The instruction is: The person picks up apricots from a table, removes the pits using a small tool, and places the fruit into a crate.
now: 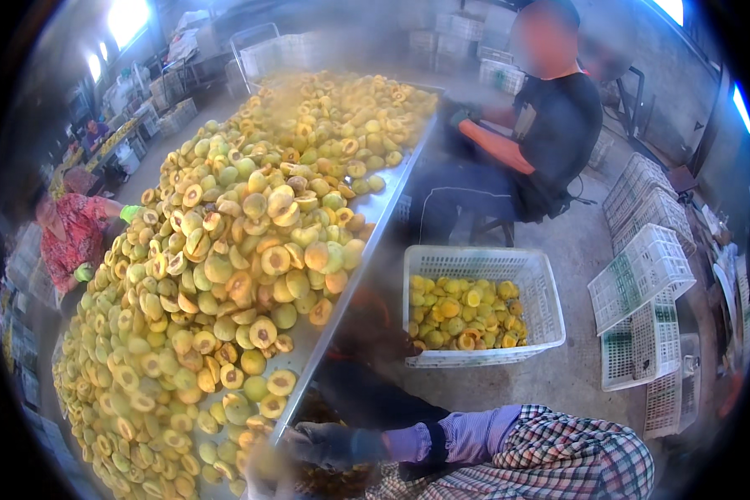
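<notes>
At the bottom edge, my left hand (267,489), in a pale glove, is blurred and partly cut off. A blurred yellow stone fruit (267,461) sits at its fingers. My right hand (328,445), in a dark glove below a purple sleeve cuff, is curled beside the table's raised metal edge. Whether it holds anything is hidden. Left of both hands, a large heap of yellow-green stone fruit (212,269), apricots or small peaches, covers the metal table (300,347). Many are halved, with pits or pit hollows showing.
Right of the table, a white plastic crate (484,359) holds yellow fruit pieces. A co-worker (556,137) sits beyond it; another person (72,234) in green gloves works across the heap. Empty crates (640,278) lean in a stack at the right. A dark container (331,481) lies under my right hand.
</notes>
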Motion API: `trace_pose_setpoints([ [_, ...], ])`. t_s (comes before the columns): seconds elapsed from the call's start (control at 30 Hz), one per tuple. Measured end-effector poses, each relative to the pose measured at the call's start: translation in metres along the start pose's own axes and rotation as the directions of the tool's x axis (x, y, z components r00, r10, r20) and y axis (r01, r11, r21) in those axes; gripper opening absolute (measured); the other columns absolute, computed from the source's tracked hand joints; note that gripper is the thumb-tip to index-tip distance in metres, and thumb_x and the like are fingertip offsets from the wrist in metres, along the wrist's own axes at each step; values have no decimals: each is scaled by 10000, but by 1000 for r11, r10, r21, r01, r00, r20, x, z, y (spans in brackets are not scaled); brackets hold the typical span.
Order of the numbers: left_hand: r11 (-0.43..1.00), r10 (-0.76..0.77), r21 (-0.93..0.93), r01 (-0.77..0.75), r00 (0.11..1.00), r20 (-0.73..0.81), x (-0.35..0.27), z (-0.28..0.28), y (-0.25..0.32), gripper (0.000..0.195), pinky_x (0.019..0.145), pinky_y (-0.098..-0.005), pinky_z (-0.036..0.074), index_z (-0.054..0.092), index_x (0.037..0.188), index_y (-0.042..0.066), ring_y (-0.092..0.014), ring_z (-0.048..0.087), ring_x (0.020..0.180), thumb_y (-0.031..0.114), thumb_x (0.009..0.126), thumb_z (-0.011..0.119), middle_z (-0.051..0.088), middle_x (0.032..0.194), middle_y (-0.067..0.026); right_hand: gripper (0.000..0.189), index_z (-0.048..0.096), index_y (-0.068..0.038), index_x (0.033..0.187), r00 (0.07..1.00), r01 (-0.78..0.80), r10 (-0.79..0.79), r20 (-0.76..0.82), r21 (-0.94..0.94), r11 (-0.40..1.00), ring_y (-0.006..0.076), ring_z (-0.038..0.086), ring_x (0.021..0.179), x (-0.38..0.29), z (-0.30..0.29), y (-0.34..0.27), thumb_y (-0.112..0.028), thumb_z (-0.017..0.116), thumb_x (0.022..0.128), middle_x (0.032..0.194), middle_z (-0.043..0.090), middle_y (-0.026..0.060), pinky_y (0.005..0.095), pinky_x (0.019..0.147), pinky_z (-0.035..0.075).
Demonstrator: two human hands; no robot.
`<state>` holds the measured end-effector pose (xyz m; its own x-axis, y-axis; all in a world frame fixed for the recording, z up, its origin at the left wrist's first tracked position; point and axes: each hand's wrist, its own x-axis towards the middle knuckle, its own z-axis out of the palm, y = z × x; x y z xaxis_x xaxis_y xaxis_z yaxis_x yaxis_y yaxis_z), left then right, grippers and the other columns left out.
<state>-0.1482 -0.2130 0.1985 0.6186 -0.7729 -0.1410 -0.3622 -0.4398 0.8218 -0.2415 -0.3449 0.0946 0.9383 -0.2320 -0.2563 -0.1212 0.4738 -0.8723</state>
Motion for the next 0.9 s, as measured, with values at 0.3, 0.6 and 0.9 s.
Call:
trace_pose_setpoints([
  [0.3,859,435,275,-431,899,50,-1,9,0,404,968,-363,445,562,1285,39,-307,513,1219,24,883,529,512,1335,-192,363,478,-162,1042,982,-143,157,-102,133,981,44,402,503,-28,15,-50,-483,586,913,768,466,-32,209,417,329],
  [0.6,805,222,-524,-277,961,-167,5,48,-32,476,925,-293,435,441,1358,44,-256,509,1119,204,934,586,530,1283,-129,286,528,-93,1131,826,411,-563,-33,-648,641,64,513,836,-9,-1,-28,-335,526,979,904,510,7,234,695,462],
  [0.9,549,-154,-829,-109,961,-228,30,41,-32,433,889,-295,467,494,1280,-11,-186,572,1000,319,1022,384,579,1164,-125,306,581,-49,1146,922,169,-316,-222,-503,848,245,670,863,-36,10,-40,-154,660,871,983,656,142,371,692,541],
])
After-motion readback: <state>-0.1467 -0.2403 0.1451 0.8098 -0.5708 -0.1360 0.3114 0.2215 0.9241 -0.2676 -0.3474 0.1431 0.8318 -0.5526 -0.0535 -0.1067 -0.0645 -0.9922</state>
